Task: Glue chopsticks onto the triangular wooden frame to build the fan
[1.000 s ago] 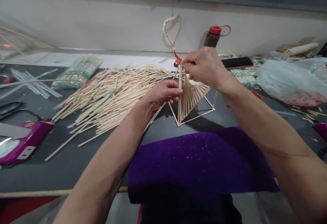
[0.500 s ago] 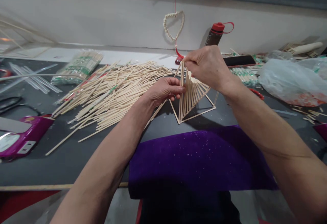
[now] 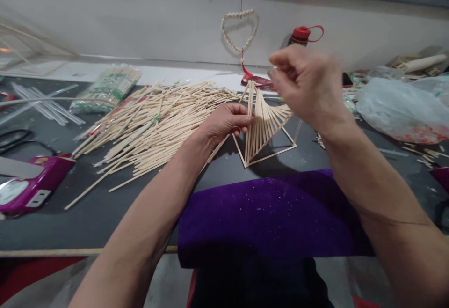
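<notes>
A fan-like model of thin wooden sticks (image 3: 264, 132) stands on the dark table, with a triangular stick base spreading to its right. My left hand (image 3: 233, 121) pinches the upright sticks at the model's left side. Raised to the right of the model's top is my right hand (image 3: 303, 81), apart from it and blurred, its fingers curled; whether something small is between them cannot be made out. A large pile of loose sticks (image 3: 168, 128) lies left of the model.
Purple cloth (image 3: 266, 214) covers the near table edge. A purple tool (image 3: 38, 181) and a packed stick bundle (image 3: 108, 85) lie left. Behind are a hanging heart (image 3: 228, 34) and a red-capped bottle (image 3: 300, 34); a plastic bag (image 3: 403, 111) sits right.
My right hand has let go of the model's top and moved right, toward me. My left hand keeps its hold. The heart has swung to face the view more.
</notes>
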The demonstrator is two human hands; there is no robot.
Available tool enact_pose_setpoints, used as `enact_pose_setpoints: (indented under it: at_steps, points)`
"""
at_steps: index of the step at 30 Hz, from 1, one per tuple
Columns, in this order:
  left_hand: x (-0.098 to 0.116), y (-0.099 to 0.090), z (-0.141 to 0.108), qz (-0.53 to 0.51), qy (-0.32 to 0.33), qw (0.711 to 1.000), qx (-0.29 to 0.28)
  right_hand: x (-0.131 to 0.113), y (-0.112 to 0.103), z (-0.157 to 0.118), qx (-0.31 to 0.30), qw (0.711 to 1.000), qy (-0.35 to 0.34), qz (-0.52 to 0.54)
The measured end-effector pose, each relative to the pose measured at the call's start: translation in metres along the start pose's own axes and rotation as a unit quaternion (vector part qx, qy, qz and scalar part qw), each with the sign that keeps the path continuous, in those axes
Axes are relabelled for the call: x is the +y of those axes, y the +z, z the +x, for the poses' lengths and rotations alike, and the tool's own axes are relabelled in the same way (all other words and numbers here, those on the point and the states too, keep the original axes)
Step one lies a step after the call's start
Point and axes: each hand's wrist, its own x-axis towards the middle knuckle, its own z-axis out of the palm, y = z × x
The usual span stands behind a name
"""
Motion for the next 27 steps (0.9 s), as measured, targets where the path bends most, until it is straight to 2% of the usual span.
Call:
enact_pose_setpoints:
  at_steps: [3, 4, 8, 11, 22, 27]
  points:
    - [-0.001, -0.001, 0.000, -0.001, 0.004, 1.000, 0.003, 0.019, -0.012, -0.013, 0.097, 0.995, -0.018, -0.010]
    - [-0.001, -0.001, 0.000, 0.000, 0.005, 1.000, 0.003, 0.029, -0.014, -0.017, 0.115, 0.993, -0.005, 0.006]
    - [-0.001, 0.000, -0.001, 0.001, 0.005, 1.000, 0.003, 0.066, -0.012, -0.028, 0.121, 0.987, 0.064, 0.080]
    - [0.000, 0.001, -0.002, 0.004, 0.003, 1.000, 0.008, 0.080, -0.006, -0.034, 0.115, 0.979, 0.099, 0.134]
    - [-0.001, 0.000, -0.001, -0.002, 0.006, 1.000, 0.014, 0.076, 0.011, -0.057, 0.022, 0.957, 0.143, 0.250]
    - [0.000, 0.000, -0.002, 0.006, 0.014, 1.000, 0.021, 0.073, 0.010, -0.055, 0.021, 0.961, 0.139, 0.237]
